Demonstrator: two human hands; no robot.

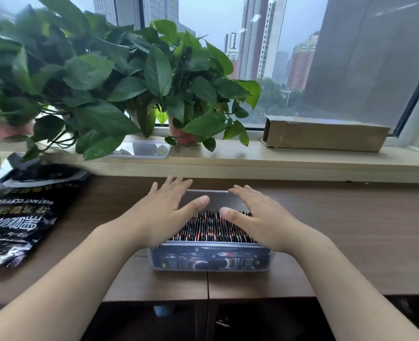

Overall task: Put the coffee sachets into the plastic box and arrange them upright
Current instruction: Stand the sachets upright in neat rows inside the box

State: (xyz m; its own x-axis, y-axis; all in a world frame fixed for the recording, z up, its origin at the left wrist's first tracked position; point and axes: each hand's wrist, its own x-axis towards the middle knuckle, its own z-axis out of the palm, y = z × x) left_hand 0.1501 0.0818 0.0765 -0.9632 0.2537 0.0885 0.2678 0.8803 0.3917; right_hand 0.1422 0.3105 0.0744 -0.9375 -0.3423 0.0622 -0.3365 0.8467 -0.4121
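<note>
Inside the plastic box [203, 244], on the worktop [351, 230], the coffee sachets [210, 230] stand on edge in a tight row filling its near part. The left hand [164, 210] and right hand [257, 217] lie over the row's two sides, each grip spread flat, pinching nothing. The sachets look light, thin and slick, likely to fan or topple, so they are probably best pressed together from the row's faces. Left of the box lies a black instant coffee bag [21, 217]; beyond it, potted plants [154, 77].

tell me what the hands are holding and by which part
Nothing is held: left hand and right hand lie flat, fingers straight, over the upright sachets.
</note>
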